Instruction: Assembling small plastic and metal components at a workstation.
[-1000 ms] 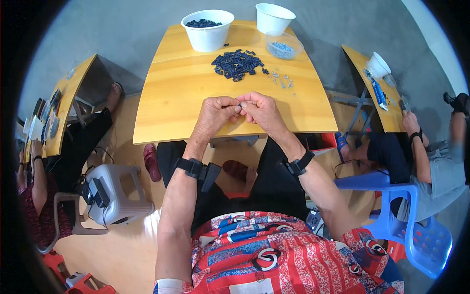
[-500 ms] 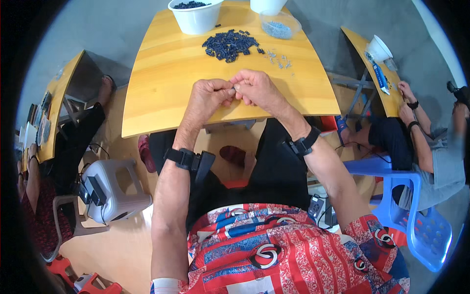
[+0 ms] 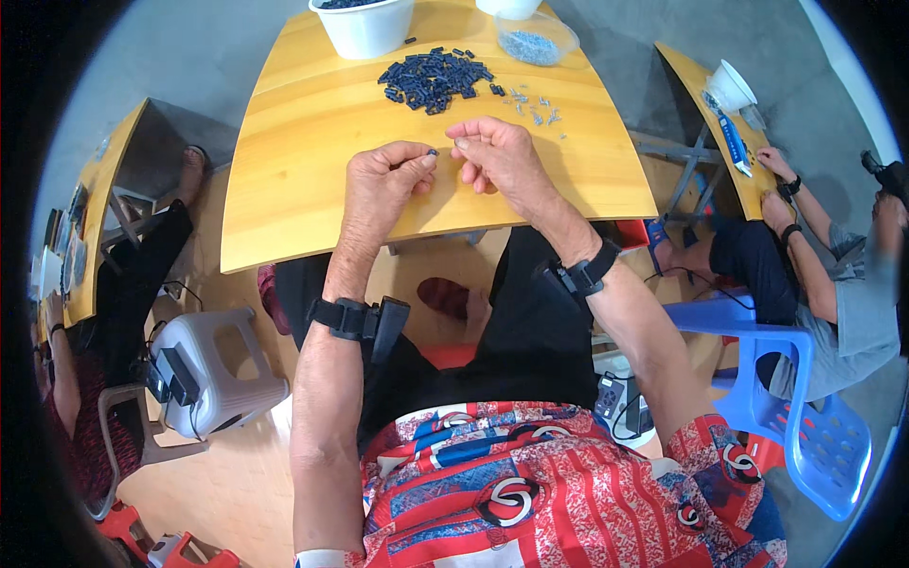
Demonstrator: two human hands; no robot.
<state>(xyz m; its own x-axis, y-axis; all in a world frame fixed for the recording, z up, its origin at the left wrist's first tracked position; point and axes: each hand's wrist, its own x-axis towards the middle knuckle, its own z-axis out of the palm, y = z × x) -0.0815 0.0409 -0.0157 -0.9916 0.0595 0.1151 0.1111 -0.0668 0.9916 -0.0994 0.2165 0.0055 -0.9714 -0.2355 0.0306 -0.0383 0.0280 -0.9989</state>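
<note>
My left hand (image 3: 386,185) is closed, pinching a small dark plastic piece (image 3: 433,152) between thumb and fingertips above the near part of the wooden table. Just to its right, my right hand (image 3: 504,163) has its thumb and forefinger slightly apart, and nothing shows between them. Beyond both hands lies a heap of small dark blue-black plastic pieces (image 3: 434,80). To the right of that heap, several small silver screws (image 3: 538,117) are scattered on the wood.
A white tub (image 3: 369,33) of dark pieces stands at the table's (image 3: 303,161) far side. A clear bowl (image 3: 537,43) of small silver parts is beside another white tub (image 3: 509,8). People sit at tables left and right. A blue plastic stool (image 3: 795,379) stands at right, a grey one (image 3: 222,369) at left.
My hands were together at the fingertips and have now come apart. The left moved left with the small dark plastic piece; the right rose slightly and its fingertips loosened.
</note>
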